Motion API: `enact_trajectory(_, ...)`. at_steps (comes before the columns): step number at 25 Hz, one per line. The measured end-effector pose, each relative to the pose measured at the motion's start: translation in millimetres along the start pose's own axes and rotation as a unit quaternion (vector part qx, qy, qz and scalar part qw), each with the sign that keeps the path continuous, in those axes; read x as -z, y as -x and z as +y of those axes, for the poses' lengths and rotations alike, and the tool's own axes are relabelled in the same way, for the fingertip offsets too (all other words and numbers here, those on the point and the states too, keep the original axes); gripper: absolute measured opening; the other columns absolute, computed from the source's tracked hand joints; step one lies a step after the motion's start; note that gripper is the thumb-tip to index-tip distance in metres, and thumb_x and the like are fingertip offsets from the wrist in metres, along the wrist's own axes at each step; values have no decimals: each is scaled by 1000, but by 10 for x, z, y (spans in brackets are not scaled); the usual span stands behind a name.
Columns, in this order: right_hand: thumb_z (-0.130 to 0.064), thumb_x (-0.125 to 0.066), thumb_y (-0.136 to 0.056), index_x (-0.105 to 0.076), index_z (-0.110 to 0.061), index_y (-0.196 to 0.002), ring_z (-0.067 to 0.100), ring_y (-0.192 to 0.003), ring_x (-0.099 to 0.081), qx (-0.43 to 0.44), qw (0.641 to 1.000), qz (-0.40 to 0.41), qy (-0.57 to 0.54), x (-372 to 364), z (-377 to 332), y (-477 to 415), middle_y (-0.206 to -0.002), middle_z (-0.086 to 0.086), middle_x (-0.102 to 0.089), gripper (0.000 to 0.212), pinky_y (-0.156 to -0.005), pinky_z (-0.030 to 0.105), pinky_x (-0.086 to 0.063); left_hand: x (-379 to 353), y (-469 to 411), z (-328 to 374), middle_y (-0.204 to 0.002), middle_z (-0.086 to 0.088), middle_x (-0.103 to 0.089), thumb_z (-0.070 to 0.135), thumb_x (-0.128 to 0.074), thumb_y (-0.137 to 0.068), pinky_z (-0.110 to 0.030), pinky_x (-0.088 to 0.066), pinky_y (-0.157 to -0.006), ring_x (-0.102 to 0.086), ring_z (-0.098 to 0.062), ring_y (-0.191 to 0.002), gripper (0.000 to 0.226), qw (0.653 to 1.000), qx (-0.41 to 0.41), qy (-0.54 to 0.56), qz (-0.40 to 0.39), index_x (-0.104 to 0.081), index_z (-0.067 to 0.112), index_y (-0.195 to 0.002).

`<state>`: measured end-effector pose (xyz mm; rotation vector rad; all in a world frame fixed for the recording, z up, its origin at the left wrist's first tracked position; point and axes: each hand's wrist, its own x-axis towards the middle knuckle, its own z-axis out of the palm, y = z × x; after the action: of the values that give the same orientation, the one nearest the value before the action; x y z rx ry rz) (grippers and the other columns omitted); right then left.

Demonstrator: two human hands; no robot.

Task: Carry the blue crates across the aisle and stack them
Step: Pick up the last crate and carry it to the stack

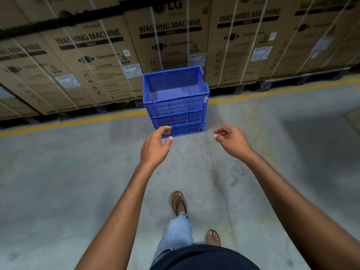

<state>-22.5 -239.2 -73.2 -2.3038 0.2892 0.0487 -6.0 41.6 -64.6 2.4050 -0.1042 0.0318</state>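
Stack of blue crates (176, 106) is sitting on the concrete floor (58, 182), its base just on the near side of the yellow line (78, 120), right in front of the wall of washing machine cartons (87, 61). I'm counting 3 crates nested, top one empty and open.

Progress, as a judgement: 3 stacked, so that part is looking done. No loose crates are showing anywhere in view, so I cannot tell how many are left to fetch.

Left of the stack: floor is reading clear along the line, cartons overhanging behind on dark pallets (272, 84).

Left hand (154, 147) is hovering near the stack's lower left corner, overlapping it in view; contact I cannot tell. Fingers half curled, holding nothing.

Right hand (232, 142) is hanging just right of the stack's base, apart from it, fingers loosely curled, also empty.

Right of the stack: open floor, a darker patch further out, something at the far right edge too cropped to call.

Near side of the stack: wide open aisle, person's sandalled feet (179, 202) well back from it. Plenty of room for turning; only tight edge is the carton wall behind.
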Motion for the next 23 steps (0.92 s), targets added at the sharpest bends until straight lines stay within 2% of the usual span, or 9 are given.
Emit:
enact_trajectory(3,-31,-69,-85,-69,-33,-91,2,-75,-67,-2,1000,7,-2,119,101,752,-83,-16,-72,7,-80,31,-58,-26,631,318,-120,16,-68,31,-61,-90,-37,-51,-99,-62,-11,-115,36,999,-35,-29,-5,-60,34,-126)
enact_trajectory(6,-33,-66,-86,-69,-32,-98,2,-79,-67,2,999,37,21,232,165,1492,-82,-19,-69,13,-82,33,-58,-15,1160,546,-125,14,-65,33,-61,-91,-35,-45,-100,-59,-15,-117,40,990,-108,-89,-5,-58,33,-131)
enact_trajectory(12,-35,-64,-91,-65,-30,-117,13,-106,-63,-1,983,148,112,187,217,3082,-106,-12,-69,26,-90,33,-51,-15,2446,652,-128,8,-62,36,-60,-90,-33,-40,-102,-57,-16,-121,44,968,-222,-112,-13,-57,28,-133)
enact_trajectory(15,-37,-64,-93,-61,-29,-124,18,-115,-57,-33,964,207,162,-30,274,4034,-119,-8,-66,33,-95,37,-46,-46,3220,572,-132,6,-60,40,-57,-89,-36,-37,-107,-51,-17,-129,46,936,-318,-148,-23,-58,25,-133)
enact_trajectory(18,-37,-62,-94,-57,-28,-130,19,-116,-56,-85,956,224,168,-142,465,5004,-123,-6,-63,37,-96,39,-47,-142,3986,611,-132,5,-61,43,-56,-89,-39,-34,-109,-50,-19,-130,46,904,-390,-167,-58,-60,23,-131)
enact_trajectory(23,-36,-62,-94,-57,-32,-127,16,-111,-56,-202,932,280,113,-93,991,6684,-114,-14,-63,33,-94,40,-48,-369,5172,941,-122,9,-65,45,-56,-90,-38,-40,-96,-57,-16,-116,45,868,-456,-135,-140,-60,25,-130)
